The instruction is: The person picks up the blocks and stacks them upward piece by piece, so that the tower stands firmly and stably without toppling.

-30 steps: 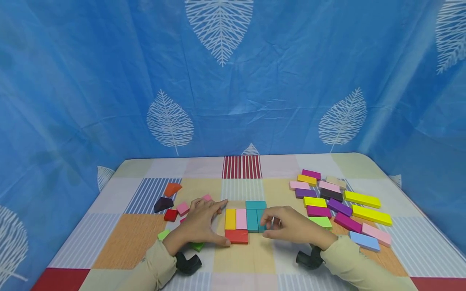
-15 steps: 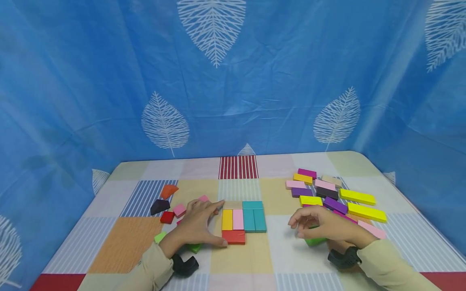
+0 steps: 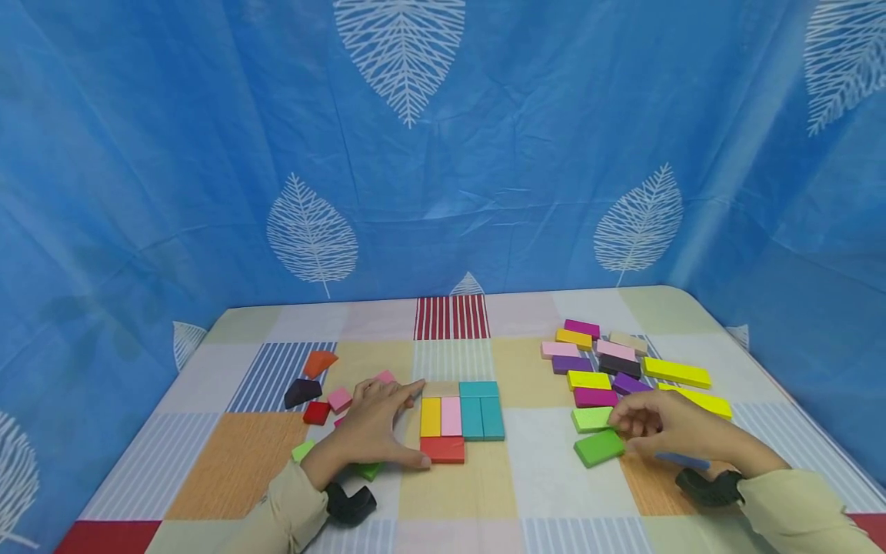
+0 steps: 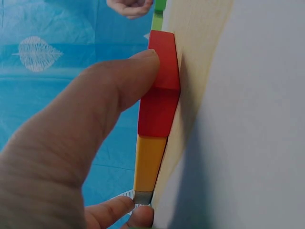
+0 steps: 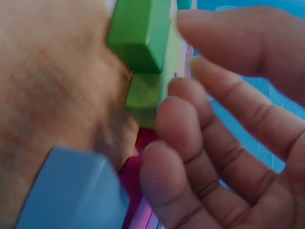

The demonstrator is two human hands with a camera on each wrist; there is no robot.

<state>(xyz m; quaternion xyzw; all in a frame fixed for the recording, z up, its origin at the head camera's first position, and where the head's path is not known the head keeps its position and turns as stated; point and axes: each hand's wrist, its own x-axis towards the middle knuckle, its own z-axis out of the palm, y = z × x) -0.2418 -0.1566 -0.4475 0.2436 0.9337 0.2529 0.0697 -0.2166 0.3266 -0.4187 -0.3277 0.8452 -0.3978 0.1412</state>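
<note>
My left grip (image 3: 371, 421), spread, steadies seven laid blocks (image 3: 451, 417). Loose blocks (image 3: 599, 448) beside my empty, parted right grip (image 3: 681, 428) likely await.

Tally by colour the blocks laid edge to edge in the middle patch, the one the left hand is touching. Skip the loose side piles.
Teal blocks: 3
Red block: 1
Yellow block: 1
Pink block: 1
Beige block: 1
Total: 7
</note>
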